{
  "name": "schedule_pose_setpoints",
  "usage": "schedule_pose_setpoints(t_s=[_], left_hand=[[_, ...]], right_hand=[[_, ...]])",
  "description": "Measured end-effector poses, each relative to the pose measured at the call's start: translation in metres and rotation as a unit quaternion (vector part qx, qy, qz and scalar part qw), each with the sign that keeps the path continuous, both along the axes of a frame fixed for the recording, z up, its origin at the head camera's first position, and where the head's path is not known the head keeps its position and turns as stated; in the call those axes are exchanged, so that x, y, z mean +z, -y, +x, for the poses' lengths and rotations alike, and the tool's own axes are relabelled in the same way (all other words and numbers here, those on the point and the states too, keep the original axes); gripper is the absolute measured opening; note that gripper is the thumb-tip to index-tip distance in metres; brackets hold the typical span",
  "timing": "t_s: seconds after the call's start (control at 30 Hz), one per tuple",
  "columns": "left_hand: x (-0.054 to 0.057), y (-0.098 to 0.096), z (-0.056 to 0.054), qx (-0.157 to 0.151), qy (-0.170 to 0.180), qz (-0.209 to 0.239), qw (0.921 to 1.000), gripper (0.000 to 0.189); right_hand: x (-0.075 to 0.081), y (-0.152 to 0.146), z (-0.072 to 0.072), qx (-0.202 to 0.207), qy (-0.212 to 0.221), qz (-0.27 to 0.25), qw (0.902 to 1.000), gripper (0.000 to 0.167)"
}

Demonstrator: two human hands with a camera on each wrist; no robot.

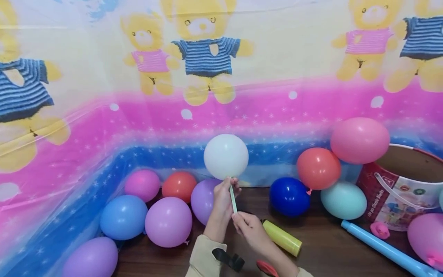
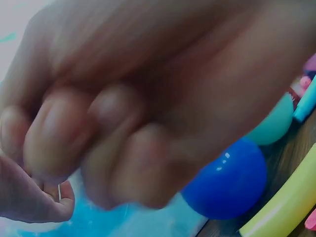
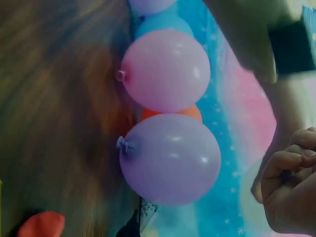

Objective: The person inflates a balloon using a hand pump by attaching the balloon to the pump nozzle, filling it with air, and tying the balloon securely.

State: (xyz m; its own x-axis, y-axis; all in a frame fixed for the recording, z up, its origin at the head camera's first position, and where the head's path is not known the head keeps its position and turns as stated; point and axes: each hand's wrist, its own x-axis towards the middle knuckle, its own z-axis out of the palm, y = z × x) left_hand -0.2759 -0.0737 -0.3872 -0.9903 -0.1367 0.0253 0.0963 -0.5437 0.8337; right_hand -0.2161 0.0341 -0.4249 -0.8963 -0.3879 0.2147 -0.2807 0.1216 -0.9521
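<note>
A round white balloon [image 1: 226, 156] stands above my left hand [image 1: 222, 198], whose fingers grip it at its base. A narrow pale strip [image 1: 233, 199], which looks like the balloon's stretched neck, runs down from those fingers. Its lower end is pinched between the thumb and fingers of my right hand [image 1: 252, 231]. Curled fingers fill much of the left wrist view, blurred and close. Beside the right forearm lies a yellow tube [image 1: 283, 237] with a dark end. Below it, a flat red piece [image 1: 266, 267] is partly hidden by that forearm.
Purple [image 1: 168, 222], blue [image 1: 123, 217] and other balloons line the left. Right stand dark blue [image 1: 290, 196], red [image 1: 318, 168] and mint [image 1: 343, 200] balloons, a block bucket [image 1: 375, 188] under a pink balloon [image 1: 360, 140], a light blue tube [image 1: 387, 246] and a small pink toy [image 1: 380, 230].
</note>
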Motion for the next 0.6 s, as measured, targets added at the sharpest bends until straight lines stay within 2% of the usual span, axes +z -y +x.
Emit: schedule_pose_setpoints(t_s=[0.1,0.17,0.23,0.3,0.4,0.47,0.53,0.6], left_hand=[[0.0,0.011,-0.003,-0.014,-0.002,0.001,0.9999,0.042],[0.001,0.018,-0.004,-0.022,-0.006,0.005,0.9997,0.044],[0.003,0.023,-0.003,-0.027,-0.014,0.008,0.9995,0.046],[0.005,0.025,0.0,-0.028,-0.018,0.0,0.9995,0.047],[0.004,0.023,0.006,-0.018,-0.015,-0.054,0.9983,0.045],[-0.001,0.02,0.01,-0.011,-0.004,-0.107,0.9942,0.041],[-0.007,0.016,0.013,-0.005,0.006,-0.153,0.9881,0.037],[-0.014,0.012,0.015,0.002,0.012,-0.19,0.9817,0.034]], right_hand=[[-0.002,-0.005,0.014,-0.035,-0.013,0.082,0.9959,0.044],[-0.004,-0.008,0.016,-0.035,-0.007,0.109,0.9934,0.044],[-0.008,-0.014,0.011,-0.025,0.014,0.105,0.9941,0.047],[-0.017,-0.023,-0.002,-0.007,0.055,0.068,0.9961,0.047],[-0.032,-0.041,-0.032,-0.028,0.074,0.047,0.9958,0.046],[-0.039,-0.055,-0.055,-0.06,0.048,0.061,0.9951,0.041],[-0.039,-0.065,-0.075,-0.093,-0.005,0.1,0.9906,0.038],[-0.031,-0.073,-0.088,-0.127,-0.075,0.152,0.9773,0.035]])
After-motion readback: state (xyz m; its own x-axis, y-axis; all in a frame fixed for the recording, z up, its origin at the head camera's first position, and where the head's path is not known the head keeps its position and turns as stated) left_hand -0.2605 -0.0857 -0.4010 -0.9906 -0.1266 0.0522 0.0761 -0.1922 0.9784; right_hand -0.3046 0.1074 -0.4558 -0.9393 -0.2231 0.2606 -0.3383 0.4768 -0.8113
